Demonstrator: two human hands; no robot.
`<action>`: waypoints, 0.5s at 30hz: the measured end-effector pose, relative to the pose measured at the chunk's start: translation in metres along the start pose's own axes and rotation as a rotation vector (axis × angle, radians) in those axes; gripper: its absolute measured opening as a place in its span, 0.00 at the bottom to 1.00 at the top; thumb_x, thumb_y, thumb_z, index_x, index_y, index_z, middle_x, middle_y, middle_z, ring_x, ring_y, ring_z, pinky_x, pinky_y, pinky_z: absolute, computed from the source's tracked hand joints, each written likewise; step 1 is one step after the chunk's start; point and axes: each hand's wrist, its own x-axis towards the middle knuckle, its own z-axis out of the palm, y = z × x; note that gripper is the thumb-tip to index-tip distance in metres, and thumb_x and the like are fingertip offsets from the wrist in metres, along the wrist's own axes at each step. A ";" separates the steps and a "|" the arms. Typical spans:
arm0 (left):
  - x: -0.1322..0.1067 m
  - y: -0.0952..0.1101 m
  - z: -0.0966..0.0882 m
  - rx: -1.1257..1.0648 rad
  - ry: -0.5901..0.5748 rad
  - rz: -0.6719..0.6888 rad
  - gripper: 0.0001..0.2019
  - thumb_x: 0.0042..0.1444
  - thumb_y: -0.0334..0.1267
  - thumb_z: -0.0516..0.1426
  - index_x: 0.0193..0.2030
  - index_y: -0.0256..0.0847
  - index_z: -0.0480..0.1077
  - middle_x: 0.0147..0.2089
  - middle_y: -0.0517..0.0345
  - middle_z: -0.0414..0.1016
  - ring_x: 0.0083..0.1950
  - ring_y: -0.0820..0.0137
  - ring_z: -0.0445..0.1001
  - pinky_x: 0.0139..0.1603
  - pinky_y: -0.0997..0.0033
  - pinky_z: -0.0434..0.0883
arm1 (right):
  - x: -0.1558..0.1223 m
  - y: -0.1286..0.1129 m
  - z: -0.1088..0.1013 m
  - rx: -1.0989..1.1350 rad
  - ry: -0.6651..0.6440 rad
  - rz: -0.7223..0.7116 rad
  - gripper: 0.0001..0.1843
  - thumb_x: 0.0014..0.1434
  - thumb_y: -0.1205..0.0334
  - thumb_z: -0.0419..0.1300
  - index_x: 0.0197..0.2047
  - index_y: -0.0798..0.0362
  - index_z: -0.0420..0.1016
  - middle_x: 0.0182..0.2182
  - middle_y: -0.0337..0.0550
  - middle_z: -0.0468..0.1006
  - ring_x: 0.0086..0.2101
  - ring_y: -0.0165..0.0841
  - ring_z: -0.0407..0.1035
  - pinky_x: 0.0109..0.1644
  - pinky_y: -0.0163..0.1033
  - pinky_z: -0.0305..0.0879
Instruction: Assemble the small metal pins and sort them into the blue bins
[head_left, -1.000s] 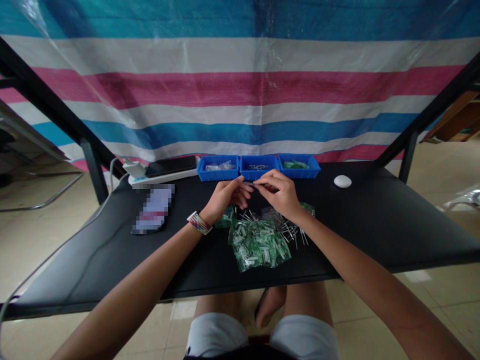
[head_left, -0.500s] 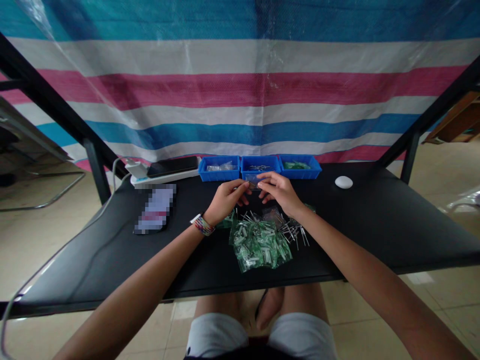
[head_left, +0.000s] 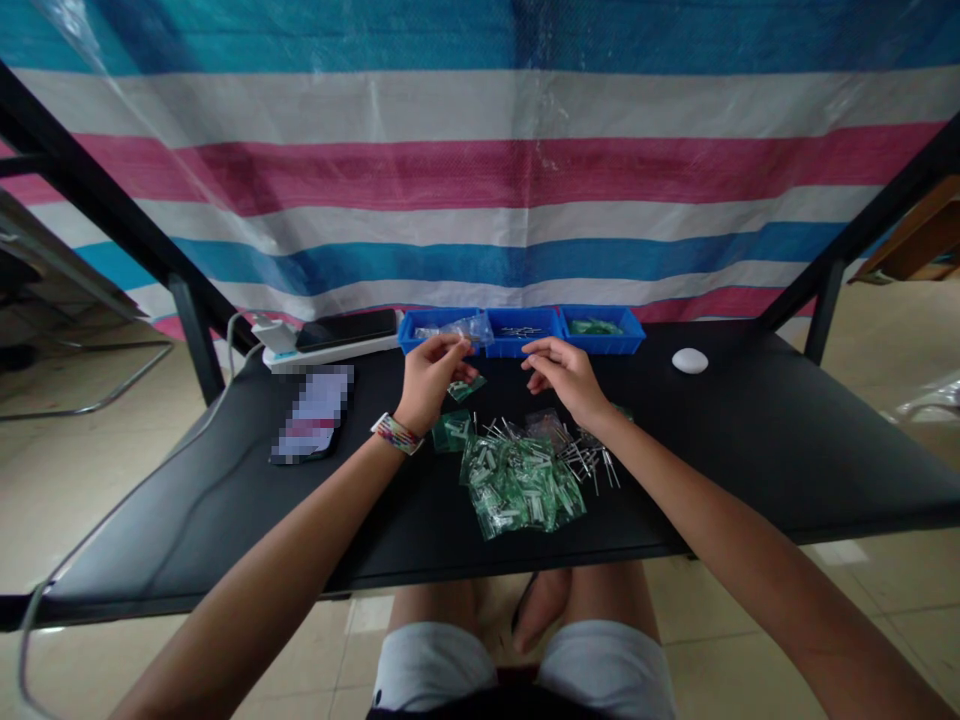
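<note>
My left hand (head_left: 435,378) is closed in a pinch on a small clear plastic bag (head_left: 474,326), held over the right side of the left blue bin (head_left: 442,345). In front of the middle blue bin (head_left: 517,347) is my right hand (head_left: 564,378), its fingers curved and slightly apart, with nothing visible in them. Thin metal pins lie inside that middle bin. Nearer my body lies a pile of green-tinted bags (head_left: 525,490) with small pale pieces. Loose metal pins (head_left: 592,458) are beside it, partly behind my right wrist. A single green bag (head_left: 466,388) sits under my left fingers.
The right blue bin (head_left: 604,335) contains green bags. A white mouse (head_left: 690,361) rests on the black table (head_left: 750,450). At left are a power strip (head_left: 337,352) with a dark phone on it and another phone (head_left: 313,412). A striped sheet (head_left: 480,180) hangs behind.
My hands have parted. The left moved left with the clear bag to the left bin; the right stayed near the middle bin and released the bag.
</note>
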 end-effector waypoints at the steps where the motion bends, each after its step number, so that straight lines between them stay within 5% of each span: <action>1: 0.004 0.000 -0.004 -0.024 0.059 -0.020 0.16 0.54 0.44 0.70 0.43 0.36 0.75 0.40 0.53 0.82 0.27 0.75 0.79 0.30 0.74 0.76 | 0.001 0.001 -0.001 -0.011 0.001 -0.002 0.15 0.55 0.51 0.67 0.43 0.51 0.78 0.34 0.40 0.81 0.25 0.29 0.74 0.28 0.35 0.74; 7: 0.019 0.004 -0.022 -0.208 0.157 -0.144 0.16 0.57 0.35 0.65 0.52 0.33 0.76 0.58 0.39 0.82 0.39 0.68 0.86 0.40 0.71 0.81 | 0.000 0.003 -0.003 -0.141 -0.096 -0.002 0.11 0.56 0.56 0.63 0.41 0.52 0.80 0.31 0.40 0.80 0.24 0.30 0.73 0.28 0.35 0.71; 15: 0.011 0.004 -0.017 -0.113 0.043 -0.095 0.16 0.58 0.39 0.62 0.50 0.33 0.80 0.59 0.40 0.82 0.37 0.67 0.86 0.35 0.73 0.79 | 0.004 -0.022 -0.036 -0.718 -0.577 -0.149 0.09 0.50 0.71 0.63 0.33 0.52 0.84 0.32 0.40 0.82 0.30 0.32 0.71 0.36 0.37 0.66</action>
